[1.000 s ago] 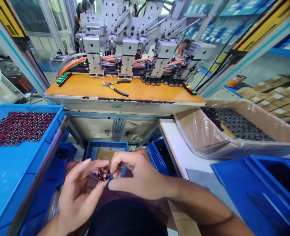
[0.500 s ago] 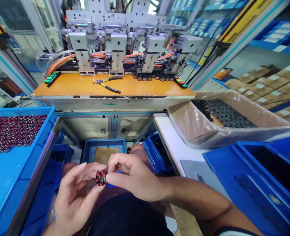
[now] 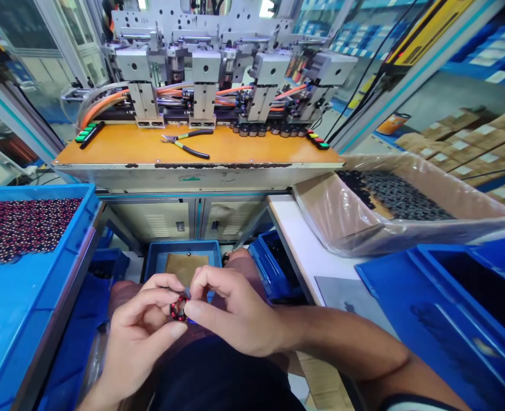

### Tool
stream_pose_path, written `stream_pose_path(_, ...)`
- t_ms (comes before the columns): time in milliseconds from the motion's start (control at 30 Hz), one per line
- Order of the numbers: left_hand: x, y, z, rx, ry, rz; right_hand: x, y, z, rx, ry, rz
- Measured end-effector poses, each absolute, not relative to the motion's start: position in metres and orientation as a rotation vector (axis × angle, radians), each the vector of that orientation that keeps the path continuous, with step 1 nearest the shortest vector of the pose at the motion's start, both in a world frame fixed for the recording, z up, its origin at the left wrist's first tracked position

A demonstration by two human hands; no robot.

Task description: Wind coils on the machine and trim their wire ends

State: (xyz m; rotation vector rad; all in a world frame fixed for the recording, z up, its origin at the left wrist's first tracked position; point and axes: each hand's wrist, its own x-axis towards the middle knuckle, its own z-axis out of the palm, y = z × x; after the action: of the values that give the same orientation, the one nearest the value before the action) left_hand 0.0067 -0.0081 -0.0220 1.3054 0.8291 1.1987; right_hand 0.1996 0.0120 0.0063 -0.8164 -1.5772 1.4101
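Note:
Between my two hands, above my lap, is a small black ring-shaped part with red windings round its inside, like a motor stator. My left hand pinches it from the left, thumb below and fingers above. From the right, my right hand grips its edge between thumb and forefinger. The fingertips cover some of the ring. Many similar red-and-black rings lie in rows in the blue tray on my left.
Ahead, a machine with several metal heads stands behind an orange worktop with cutting pliers. At right, a plastic-lined carton holds dark parts, beside a blue bin. Another blue tray sits low ahead.
My left hand has shifted slightly right, and its fingers have curled closer round the ring. The ring has moved a little right and turned slightly. My right hand keeps its hold.

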Motion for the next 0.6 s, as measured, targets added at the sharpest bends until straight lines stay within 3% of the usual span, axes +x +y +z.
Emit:
stream_pose_path(367, 0.005, -0.005, -0.021, 1.066, 0.679, 1.051, 0.215, 0.022, 0.024, -0.852, -1.535, 1.729)
stream_pose_path(600, 0.003, -0.006, -0.016, 1.008, 0.61, 0.973, 0.233, 0.031, 0.024, -0.987, -1.603, 1.693)
